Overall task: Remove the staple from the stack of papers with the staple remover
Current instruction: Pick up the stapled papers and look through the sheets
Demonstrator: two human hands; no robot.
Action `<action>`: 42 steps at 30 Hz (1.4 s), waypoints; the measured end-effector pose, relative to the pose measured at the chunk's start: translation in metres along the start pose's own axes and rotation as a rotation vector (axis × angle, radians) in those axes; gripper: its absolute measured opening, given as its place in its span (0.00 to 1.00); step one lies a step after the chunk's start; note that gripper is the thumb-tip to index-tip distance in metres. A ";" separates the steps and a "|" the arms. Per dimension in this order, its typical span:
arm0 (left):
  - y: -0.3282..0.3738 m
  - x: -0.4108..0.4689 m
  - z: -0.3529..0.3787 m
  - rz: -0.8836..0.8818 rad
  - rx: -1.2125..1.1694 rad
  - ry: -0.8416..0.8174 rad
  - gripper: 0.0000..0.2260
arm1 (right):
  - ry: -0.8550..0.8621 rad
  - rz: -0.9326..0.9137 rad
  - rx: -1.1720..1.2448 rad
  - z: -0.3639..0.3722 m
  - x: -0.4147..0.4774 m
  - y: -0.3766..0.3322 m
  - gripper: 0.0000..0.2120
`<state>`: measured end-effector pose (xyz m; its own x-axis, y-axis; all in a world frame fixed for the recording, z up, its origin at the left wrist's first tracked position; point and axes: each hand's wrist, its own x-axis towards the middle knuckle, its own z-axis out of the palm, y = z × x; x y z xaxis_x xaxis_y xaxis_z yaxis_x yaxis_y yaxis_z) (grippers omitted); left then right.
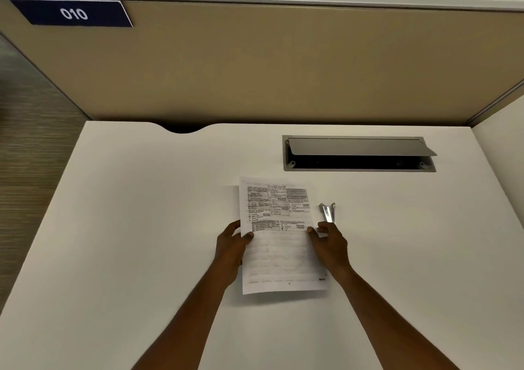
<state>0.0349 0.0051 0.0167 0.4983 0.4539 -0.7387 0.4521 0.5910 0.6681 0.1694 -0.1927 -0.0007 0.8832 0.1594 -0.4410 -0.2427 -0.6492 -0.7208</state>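
A stack of printed papers (279,245) lies in the middle of the white desk (141,228), its top end pointing away from me. My left hand (231,245) grips its left edge, thumb on top. My right hand (329,242) pinches the right edge the same way. A metal staple remover (328,212) lies on the desk just beyond my right hand, right of the papers, with neither hand on it. The staple itself is too small to make out.
A grey cable hatch (358,154) with its lid raised is set into the desk behind the papers. A beige partition (255,63) with a blue "010" sign (73,13) closes off the back. The desk's left edge drops to carpet.
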 end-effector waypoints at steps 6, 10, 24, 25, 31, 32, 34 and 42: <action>0.004 -0.014 -0.010 -0.017 -0.098 -0.083 0.17 | -0.272 0.119 0.463 -0.010 -0.007 -0.017 0.07; 0.004 -0.022 -0.015 0.008 -0.059 -0.070 0.17 | -0.340 0.051 0.494 -0.011 -0.011 -0.023 0.13; 0.045 -0.050 -0.014 0.215 -0.076 -0.141 0.17 | -0.335 -0.167 0.433 -0.044 -0.046 -0.066 0.15; 0.048 -0.053 -0.014 0.241 -0.076 -0.147 0.17 | -0.339 -0.171 0.445 -0.049 -0.049 -0.069 0.14; 0.062 -0.078 -0.010 0.356 -0.063 -0.199 0.16 | -0.373 -0.245 0.496 -0.075 -0.063 -0.092 0.13; 0.063 -0.082 -0.010 0.368 -0.065 -0.206 0.15 | -0.372 -0.250 0.499 -0.077 -0.064 -0.094 0.13; 0.062 -0.092 -0.009 0.386 -0.075 -0.215 0.14 | -0.349 -0.265 0.491 -0.080 -0.069 -0.096 0.12; 0.063 -0.121 -0.005 0.432 -0.097 -0.209 0.10 | -0.276 -0.301 0.457 -0.085 -0.088 -0.096 0.11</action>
<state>-0.0007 -0.0094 0.1474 0.7677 0.5334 -0.3552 0.1051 0.4421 0.8908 0.1487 -0.2073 0.1531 0.8180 0.5127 -0.2608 -0.2004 -0.1708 -0.9647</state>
